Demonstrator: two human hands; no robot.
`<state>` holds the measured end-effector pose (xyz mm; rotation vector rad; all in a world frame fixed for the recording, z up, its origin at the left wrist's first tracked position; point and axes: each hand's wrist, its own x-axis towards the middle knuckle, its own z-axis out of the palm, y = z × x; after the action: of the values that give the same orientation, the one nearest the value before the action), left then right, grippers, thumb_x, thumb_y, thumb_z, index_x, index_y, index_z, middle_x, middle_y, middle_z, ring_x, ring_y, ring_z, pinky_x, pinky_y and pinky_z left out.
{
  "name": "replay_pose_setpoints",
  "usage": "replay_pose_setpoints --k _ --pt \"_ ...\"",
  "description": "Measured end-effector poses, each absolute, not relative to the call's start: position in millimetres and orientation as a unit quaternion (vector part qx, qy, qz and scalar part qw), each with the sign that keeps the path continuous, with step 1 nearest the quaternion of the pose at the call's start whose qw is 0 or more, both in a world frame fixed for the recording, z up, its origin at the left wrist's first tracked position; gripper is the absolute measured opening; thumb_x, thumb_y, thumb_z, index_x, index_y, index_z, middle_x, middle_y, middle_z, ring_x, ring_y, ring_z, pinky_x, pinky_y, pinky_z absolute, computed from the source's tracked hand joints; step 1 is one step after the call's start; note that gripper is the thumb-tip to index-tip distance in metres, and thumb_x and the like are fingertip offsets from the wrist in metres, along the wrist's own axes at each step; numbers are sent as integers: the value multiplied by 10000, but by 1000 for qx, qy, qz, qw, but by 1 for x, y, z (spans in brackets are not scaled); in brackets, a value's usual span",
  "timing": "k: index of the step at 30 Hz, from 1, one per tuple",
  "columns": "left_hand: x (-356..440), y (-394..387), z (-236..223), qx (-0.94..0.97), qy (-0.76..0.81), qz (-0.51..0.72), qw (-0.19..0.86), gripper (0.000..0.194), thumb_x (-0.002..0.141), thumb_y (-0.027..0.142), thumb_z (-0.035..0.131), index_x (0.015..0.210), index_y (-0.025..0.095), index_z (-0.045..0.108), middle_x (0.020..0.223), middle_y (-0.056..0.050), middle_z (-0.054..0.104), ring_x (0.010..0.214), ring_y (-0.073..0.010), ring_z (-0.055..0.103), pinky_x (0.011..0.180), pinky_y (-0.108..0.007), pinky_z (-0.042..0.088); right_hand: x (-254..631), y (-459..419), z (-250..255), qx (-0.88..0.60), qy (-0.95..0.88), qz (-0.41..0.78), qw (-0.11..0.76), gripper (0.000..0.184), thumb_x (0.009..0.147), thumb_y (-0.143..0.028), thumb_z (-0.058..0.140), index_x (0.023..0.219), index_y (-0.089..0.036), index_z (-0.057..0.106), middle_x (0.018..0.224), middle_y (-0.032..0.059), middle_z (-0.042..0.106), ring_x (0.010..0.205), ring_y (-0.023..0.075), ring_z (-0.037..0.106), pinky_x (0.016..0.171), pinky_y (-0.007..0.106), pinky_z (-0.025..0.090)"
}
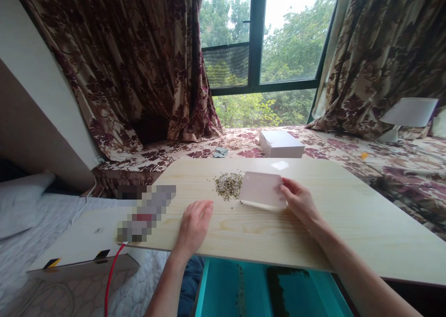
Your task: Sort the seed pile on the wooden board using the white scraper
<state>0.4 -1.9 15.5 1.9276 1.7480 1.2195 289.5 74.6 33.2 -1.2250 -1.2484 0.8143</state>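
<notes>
A small heap of greenish-brown seeds or grains [228, 185] lies on a pale wooden board [348, 224]. My right hand [298, 200] is closed on the right edge of a white flat card [262, 190], which stands tilted on the board just right of the heap, its lower edge on the wood. My left hand [195, 223] lies flat and open on the board, fingers stretched out, a short way below and left of the heap, holding nothing.
A teal bin [251, 289] sits below the board's near edge. A white box [280, 144] rests on the patterned window seat beyond. A white lamp [407, 115] stands far right. A cardboard box [83, 242] with a red cable lies on the bed at left.
</notes>
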Motion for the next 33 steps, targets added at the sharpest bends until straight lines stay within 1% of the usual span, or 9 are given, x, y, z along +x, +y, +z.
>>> replay_pose_setpoints --k 4,17,21,24,33 --pt "1 -3 16 664 602 421 136 340 912 396 404 998 216 680 1079 -64 704 1072 -220 593 1020 -415 417 289 74 33 -518 -534 350 570 353 670 -348 641 957 -150 695 891 86 746 752 205 678 581 279 548" --pt "1 -1 16 665 600 420 147 356 910 404 397 1017 210 675 1080 -66 702 1078 -225 585 1023 -421 401 291 77 30 -518 -547 347 558 357 673 -367 647 957 -156 695 901 89 743 755 209 672 582 291 548" --pt "2 -2 17 662 602 420 153 361 910 405 394 1019 210 678 1074 -69 701 1074 -229 585 1021 -428 401 295 78 30 -525 -541 340 562 349 692 -375 646 966 -162 687 896 87 740 762 214 671 572 296 546" --pt "2 -3 18 661 602 422 150 365 909 408 395 1025 213 681 1069 -69 702 1069 -229 587 1014 -425 409 295 80 33 -510 -547 355 561 350 708 -387 647 977 -166 681 885 85 737 764 211 672 576 292 544" --pt "1 -2 17 659 603 424 149 361 901 415 403 996 216 689 1058 -69 706 1057 -229 594 1011 -423 414 281 92 48 -475 -573 401 533 319 663 -378 671 910 -177 654 845 73 717 754 205 657 634 316 518"
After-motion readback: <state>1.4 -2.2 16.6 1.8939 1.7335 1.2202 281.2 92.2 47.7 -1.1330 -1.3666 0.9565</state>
